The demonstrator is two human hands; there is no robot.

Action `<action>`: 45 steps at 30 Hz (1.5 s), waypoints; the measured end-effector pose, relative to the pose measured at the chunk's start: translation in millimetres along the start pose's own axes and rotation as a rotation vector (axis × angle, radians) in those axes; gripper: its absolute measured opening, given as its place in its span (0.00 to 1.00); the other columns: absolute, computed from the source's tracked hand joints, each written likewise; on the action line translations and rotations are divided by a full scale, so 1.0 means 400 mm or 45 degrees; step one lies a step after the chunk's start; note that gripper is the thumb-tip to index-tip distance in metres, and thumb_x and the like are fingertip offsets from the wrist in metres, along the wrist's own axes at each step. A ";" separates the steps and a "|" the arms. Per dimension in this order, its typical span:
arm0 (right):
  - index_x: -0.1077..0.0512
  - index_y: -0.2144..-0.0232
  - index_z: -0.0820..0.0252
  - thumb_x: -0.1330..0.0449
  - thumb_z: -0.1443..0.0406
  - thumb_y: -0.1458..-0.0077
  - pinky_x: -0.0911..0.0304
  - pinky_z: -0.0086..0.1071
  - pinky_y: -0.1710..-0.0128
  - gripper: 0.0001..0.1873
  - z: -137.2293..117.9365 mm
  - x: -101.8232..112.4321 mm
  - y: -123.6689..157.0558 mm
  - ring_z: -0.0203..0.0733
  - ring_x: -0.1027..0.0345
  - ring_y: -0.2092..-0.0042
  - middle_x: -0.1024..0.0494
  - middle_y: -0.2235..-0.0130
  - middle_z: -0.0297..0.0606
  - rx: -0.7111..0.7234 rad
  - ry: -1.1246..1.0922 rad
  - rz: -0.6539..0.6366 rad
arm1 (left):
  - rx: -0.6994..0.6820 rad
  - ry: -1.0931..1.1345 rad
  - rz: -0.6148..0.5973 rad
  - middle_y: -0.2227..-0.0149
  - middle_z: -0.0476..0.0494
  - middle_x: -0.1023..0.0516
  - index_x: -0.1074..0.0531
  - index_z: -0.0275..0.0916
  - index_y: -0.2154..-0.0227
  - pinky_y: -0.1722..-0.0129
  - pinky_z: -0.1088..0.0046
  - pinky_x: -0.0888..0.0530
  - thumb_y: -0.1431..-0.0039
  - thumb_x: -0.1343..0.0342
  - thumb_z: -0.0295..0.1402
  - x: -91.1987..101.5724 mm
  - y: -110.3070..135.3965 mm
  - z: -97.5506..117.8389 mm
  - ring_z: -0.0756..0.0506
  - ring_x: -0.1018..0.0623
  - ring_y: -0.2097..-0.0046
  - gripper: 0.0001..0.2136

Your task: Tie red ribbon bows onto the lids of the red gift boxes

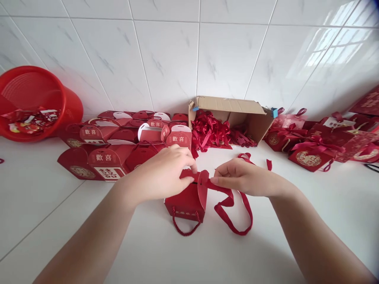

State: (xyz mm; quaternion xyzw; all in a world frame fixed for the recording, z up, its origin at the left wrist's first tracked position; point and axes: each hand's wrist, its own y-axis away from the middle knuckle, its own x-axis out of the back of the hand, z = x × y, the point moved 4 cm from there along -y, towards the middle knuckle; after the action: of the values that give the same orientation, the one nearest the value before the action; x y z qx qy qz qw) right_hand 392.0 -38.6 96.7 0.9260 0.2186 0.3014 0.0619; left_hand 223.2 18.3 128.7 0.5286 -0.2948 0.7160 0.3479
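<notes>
A small red gift box with a cord handle stands on the white tiled floor in front of me. My left hand is closed, pinching the box's top flap. My right hand is closed too, pinching a red ribbon right beside the flap; the ribbon loops down onto the floor to the right of the box. The fingertips of both hands nearly meet above the box.
Several red gift boxes lie in rows behind my left hand. A tipped cardboard carton spills red ribbons. Finished ribboned boxes sit at the right. A red plastic basket lies at the far left.
</notes>
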 end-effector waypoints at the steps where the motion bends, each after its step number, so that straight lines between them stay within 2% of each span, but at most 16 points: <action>1: 0.45 0.80 0.61 0.48 0.54 0.41 0.62 0.27 0.81 0.22 0.000 -0.001 0.000 0.28 0.60 0.78 0.51 0.79 0.27 0.001 -0.003 -0.004 | -0.006 0.006 -0.039 0.56 0.50 0.27 0.27 0.47 0.67 0.57 0.66 0.31 0.44 0.48 0.35 -0.004 -0.001 0.001 0.42 0.32 0.51 0.06; 4: 0.47 0.81 0.60 0.48 0.54 0.41 0.63 0.27 0.81 0.23 0.001 -0.001 0.000 0.28 0.60 0.78 0.51 0.79 0.27 -0.004 -0.014 0.018 | -0.009 0.007 -0.102 0.58 0.50 0.28 0.27 0.46 0.69 0.59 0.67 0.31 0.44 0.49 0.34 -0.010 -0.002 0.004 0.42 0.32 0.53 0.06; 11: 0.46 0.81 0.60 0.47 0.54 0.41 0.63 0.26 0.81 0.23 0.007 0.005 0.003 0.28 0.59 0.78 0.50 0.79 0.27 -0.005 0.017 0.061 | -0.023 -0.012 -0.107 0.60 0.49 0.28 0.28 0.44 0.70 0.62 0.67 0.32 0.44 0.50 0.34 -0.010 -0.002 0.012 0.43 0.31 0.57 0.06; 16: 0.45 0.80 0.60 0.47 0.53 0.41 0.62 0.26 0.81 0.23 0.002 0.001 0.004 0.28 0.59 0.78 0.49 0.79 0.27 -0.013 0.014 0.047 | -0.035 -0.013 -0.095 0.59 0.48 0.28 0.27 0.44 0.71 0.61 0.67 0.32 0.44 0.50 0.34 -0.011 -0.004 0.014 0.43 0.31 0.56 0.07; 25: 0.45 0.81 0.60 0.48 0.54 0.41 0.60 0.26 0.81 0.22 -0.010 -0.022 -0.012 0.28 0.58 0.78 0.49 0.79 0.27 0.064 -0.024 0.053 | -0.081 0.065 -0.122 0.59 0.45 0.26 0.25 0.44 0.66 0.60 0.68 0.31 0.42 0.51 0.34 -0.013 -0.006 0.017 0.43 0.28 0.57 0.10; 32: 0.40 0.80 0.61 0.48 0.52 0.43 0.60 0.26 0.81 0.22 0.001 -0.032 -0.022 0.29 0.57 0.78 0.46 0.79 0.28 0.013 0.011 0.059 | -0.074 0.055 -0.109 0.64 0.46 0.27 0.27 0.42 0.72 0.63 0.69 0.32 0.43 0.52 0.31 -0.017 -0.012 0.015 0.44 0.28 0.60 0.09; 35: 0.33 0.78 0.61 0.49 0.47 0.43 0.52 0.27 0.79 0.24 0.008 -0.025 -0.020 0.31 0.47 0.76 0.37 0.77 0.32 -0.026 0.091 0.178 | -0.135 0.007 -0.029 0.66 0.47 0.27 0.29 0.41 0.76 0.62 0.68 0.33 0.42 0.53 0.29 -0.006 -0.011 0.020 0.45 0.29 0.62 0.10; 37: 0.27 0.70 0.58 0.48 0.46 0.44 0.42 0.29 0.71 0.23 0.005 -0.008 -0.013 0.37 0.36 0.67 0.29 0.67 0.36 -0.015 0.160 0.369 | -0.151 -0.033 0.065 0.66 0.48 0.27 0.28 0.42 0.74 0.62 0.68 0.33 0.41 0.54 0.28 0.008 -0.005 0.026 0.46 0.30 0.62 0.11; 39: 0.27 0.60 0.52 0.46 0.47 0.44 0.39 0.32 0.60 0.20 -0.009 0.006 -0.005 0.42 0.35 0.55 0.28 0.55 0.37 0.065 0.165 0.505 | -0.126 -0.060 0.205 0.65 0.48 0.27 0.27 0.43 0.72 0.64 0.68 0.33 0.40 0.54 0.29 0.030 0.005 0.036 0.46 0.29 0.63 0.11; 40: 0.28 0.57 0.50 0.45 0.49 0.43 0.39 0.32 0.56 0.18 -0.020 0.008 -0.003 0.43 0.36 0.51 0.29 0.52 0.36 0.133 0.136 0.516 | -0.108 -0.059 0.291 0.65 0.48 0.27 0.27 0.43 0.70 0.64 0.69 0.32 0.39 0.55 0.29 0.043 0.012 0.043 0.47 0.29 0.63 0.11; 42: 0.29 0.54 0.50 0.45 0.52 0.42 0.40 0.33 0.53 0.17 -0.050 0.003 -0.005 0.42 0.36 0.50 0.28 0.51 0.35 0.301 0.036 0.428 | -0.079 -0.031 0.470 0.63 0.48 0.27 0.27 0.43 0.69 0.65 0.71 0.32 0.38 0.55 0.31 0.070 0.027 0.058 0.47 0.29 0.63 0.11; 45: 0.26 0.62 0.58 0.45 0.54 0.41 0.37 0.32 0.56 0.15 -0.097 -0.006 -0.010 0.40 0.32 0.58 0.24 0.61 0.37 0.495 -0.130 0.286 | -0.056 -0.011 0.705 0.60 0.48 0.27 0.27 0.43 0.68 0.62 0.71 0.30 0.38 0.53 0.35 0.105 0.052 0.072 0.47 0.27 0.60 0.10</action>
State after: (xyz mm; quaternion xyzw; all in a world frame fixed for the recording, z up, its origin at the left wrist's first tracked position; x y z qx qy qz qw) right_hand 366.1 -36.7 125.9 0.9531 0.1649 0.2113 -0.1406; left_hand 213.7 -8.7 175.8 0.4231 -0.4450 0.7751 0.1491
